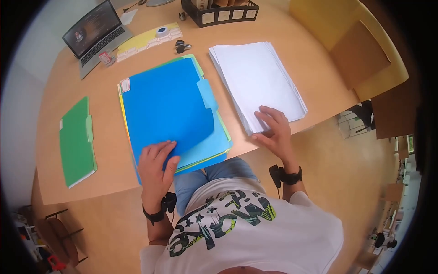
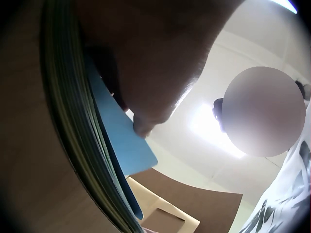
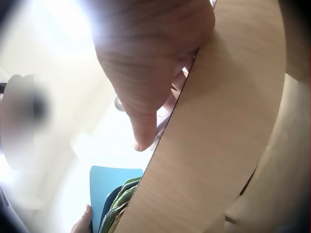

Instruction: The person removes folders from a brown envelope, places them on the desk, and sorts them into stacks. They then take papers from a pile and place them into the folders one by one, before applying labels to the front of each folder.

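Note:
A stack of coloured file folders lies on the table, topped by a blue folder (image 1: 164, 100) whose near right part is raised, showing a light blue folder (image 1: 200, 148) beneath. My left hand (image 1: 156, 165) holds the raised sheet by its near edge, fingers on top and thumb low. From the left wrist, the lifted flap (image 2: 124, 141) stands away from the thick folder edges. To the right is a pile of white paper (image 1: 260, 77). My right hand (image 1: 276, 132) rests at its near corner, fingers loosely bent over the sheets, thumb by the edge.
A green folder (image 1: 77, 141) lies at the left. Farther back are a laptop (image 1: 98, 41), a yellow label sheet (image 1: 148, 43) with a tape roll (image 1: 162, 31), a black clip (image 1: 182, 46) and a black basket (image 1: 219, 16). A yellow chair (image 1: 392, 68) stands at the right.

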The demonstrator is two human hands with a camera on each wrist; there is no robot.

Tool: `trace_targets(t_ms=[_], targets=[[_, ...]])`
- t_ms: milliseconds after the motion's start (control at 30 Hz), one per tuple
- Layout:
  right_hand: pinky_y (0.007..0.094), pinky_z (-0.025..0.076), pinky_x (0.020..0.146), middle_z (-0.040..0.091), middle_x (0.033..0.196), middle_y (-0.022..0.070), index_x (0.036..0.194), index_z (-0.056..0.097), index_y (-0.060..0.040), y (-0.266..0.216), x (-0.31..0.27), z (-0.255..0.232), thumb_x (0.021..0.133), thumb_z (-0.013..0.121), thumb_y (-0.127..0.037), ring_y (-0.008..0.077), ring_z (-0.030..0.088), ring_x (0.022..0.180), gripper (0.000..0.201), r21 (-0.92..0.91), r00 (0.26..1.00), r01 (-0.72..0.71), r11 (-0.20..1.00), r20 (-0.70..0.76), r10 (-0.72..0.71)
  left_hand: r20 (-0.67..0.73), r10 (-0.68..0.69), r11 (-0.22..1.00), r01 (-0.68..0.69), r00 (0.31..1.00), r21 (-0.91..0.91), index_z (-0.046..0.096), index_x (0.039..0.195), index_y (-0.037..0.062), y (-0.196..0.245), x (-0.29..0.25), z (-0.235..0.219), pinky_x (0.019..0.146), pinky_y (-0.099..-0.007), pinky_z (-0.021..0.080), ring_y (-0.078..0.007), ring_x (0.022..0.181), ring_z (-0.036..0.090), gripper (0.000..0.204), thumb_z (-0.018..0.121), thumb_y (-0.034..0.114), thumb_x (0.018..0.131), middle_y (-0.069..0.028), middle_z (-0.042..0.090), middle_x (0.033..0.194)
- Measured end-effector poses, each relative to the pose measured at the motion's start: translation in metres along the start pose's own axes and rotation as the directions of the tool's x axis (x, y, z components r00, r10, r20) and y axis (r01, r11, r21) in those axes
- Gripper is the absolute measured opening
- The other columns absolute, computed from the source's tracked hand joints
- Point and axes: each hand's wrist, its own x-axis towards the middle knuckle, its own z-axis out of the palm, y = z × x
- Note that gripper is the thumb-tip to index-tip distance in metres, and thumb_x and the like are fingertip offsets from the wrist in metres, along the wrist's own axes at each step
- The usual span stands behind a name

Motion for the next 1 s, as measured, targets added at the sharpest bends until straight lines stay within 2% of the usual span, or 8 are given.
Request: trace_targets(t_ms=[100, 200, 333, 433, 700, 800, 900, 1000], targets=[[0.0393, 0.042, 0.093, 0.06, 0.123, 0.0082, 0.113, 0.067, -0.0097, -0.001, 0.0, -0.001, 0.074, 0.076, -0.031, 0.029, 0.054, 0.112, 0.046, 0.039, 1.0, -0.007, 0.999, -0.014, 0.008, -0.111, -0.026, 0.999, 0.029, 0.993, 0.02, 0.066, 0.107, 0.0022, -0.005, -0.008, 0.008, 0.07, -0.0389, 0.047, -0.0287, 0.082, 0.059, 0.024, 0.058, 0.018, 0.092, -0.0108, 0.067, 0.093], [0.0377, 0.043, 0.093, 0.061, 0.122, 0.0079, 0.111, 0.068, -0.0083, -0.005, -0.001, -0.001, 0.082, 0.07, -0.025, 0.028, 0.054, 0.112, 0.033, 0.207, 0.99, -0.137, 0.969, 0.005, 0.139, -0.183, -0.121, 0.989, 0.135, 0.976, 0.063, 0.066, 0.105, 0.0002, -0.004, -0.018, 0.013, 0.065, -0.0375, 0.048, -0.0282, 0.076, 0.061, 0.019, 0.058, 0.008, 0.089, -0.0122, 0.068, 0.091], [0.0361, 0.045, 0.09, 0.063, 0.117, 0.0079, 0.109, 0.068, -0.0066, -0.002, -0.001, 0.002, 0.088, 0.063, -0.018, 0.0272, 0.056, 0.11, 0.025, 0.101, 0.997, 0.002, 0.995, -0.077, 0.005, -0.227, -0.128, 0.991, 0.131, 0.965, -0.003, 0.066, 0.104, -0.0004, 0.006, -0.014, 0.011, 0.059, -0.0349, 0.048, -0.0264, 0.074, 0.062, 0.02, 0.061, -0.001, 0.084, -0.0133, 0.068, 0.088], [0.0357, 0.046, 0.087, 0.065, 0.113, 0.008, 0.108, 0.068, -0.0056, 0.004, -0.004, 0.006, 0.088, 0.062, -0.014, 0.027, 0.058, 0.106, 0.023, 0.081, 0.994, 0.012, 0.997, -0.111, -0.003, -0.253, 0.006, 1.0, -0.007, 0.967, -0.004, 0.066, 0.102, 0.0003, -0.001, -0.013, 0.012, 0.062, -0.0357, 0.048, -0.027, 0.075, 0.062, 0.019, 0.063, 0.001, 0.083, -0.0124, 0.068, 0.086], [0.0362, 0.05, 0.08, 0.066, 0.105, 0.0088, 0.107, 0.068, -0.0067, -0.006, -0.005, 0.008, 0.076, 0.063, -0.001, 0.0266, 0.06, 0.097, 0.033, 0.017, 0.984, 0.031, 0.999, -0.174, -0.028, -0.192, -0.122, 0.992, 0.125, 0.974, 0.0, 0.067, 0.098, 0.0007, 0.001, -0.013, 0.009, 0.07, -0.0371, 0.048, -0.0287, 0.079, 0.06, 0.014, 0.063, 0.006, 0.085, -0.0127, 0.067, 0.09], [0.0351, 0.051, 0.078, 0.064, 0.106, 0.0086, 0.11, 0.068, -0.0097, -0.01, -0.004, 0.007, 0.073, 0.062, 0.0, 0.0264, 0.059, 0.095, 0.039, 0.166, 0.979, -0.151, 0.975, -0.108, 0.17, -0.155, -0.072, 0.997, 0.077, 0.985, 0.029, 0.066, 0.1, 0.0003, 0.005, -0.009, 0.005, 0.074, -0.0379, 0.048, -0.0297, 0.086, 0.059, 0.016, 0.061, 0.009, 0.088, -0.0145, 0.066, 0.1], [0.0325, 0.051, 0.076, 0.063, 0.107, 0.0079, 0.112, 0.068, -0.0111, -0.002, 0.0, 0.01, 0.075, 0.061, 0.001, 0.0241, 0.058, 0.095, 0.039, 0.003, 0.99, -0.035, 0.999, -0.137, 0.035, -0.078, 0.007, 0.996, 0.0, 0.997, 0.086, 0.065, 0.105, 0.0007, 0.001, -0.01, 0.002, 0.077, -0.0392, 0.048, -0.0313, 0.093, 0.057, 0.019, 0.06, 0.011, 0.089, -0.0153, 0.063, 0.109], [0.03, 0.049, 0.075, 0.063, 0.107, 0.0071, 0.112, 0.068, -0.0113, -0.007, 0.002, 0.008, 0.079, 0.059, 0.0, 0.0225, 0.058, 0.096, 0.036, 0.151, 0.973, -0.115, 0.982, -0.183, 0.142, -0.089, -0.045, 0.997, 0.051, 0.995, 0.059, 0.063, 0.111, 0.001, -0.004, -0.013, 0.0, 0.078, -0.0378, 0.048, -0.0295, 0.093, 0.058, 0.023, 0.058, 0.012, 0.091, -0.015, 0.063, 0.109]])
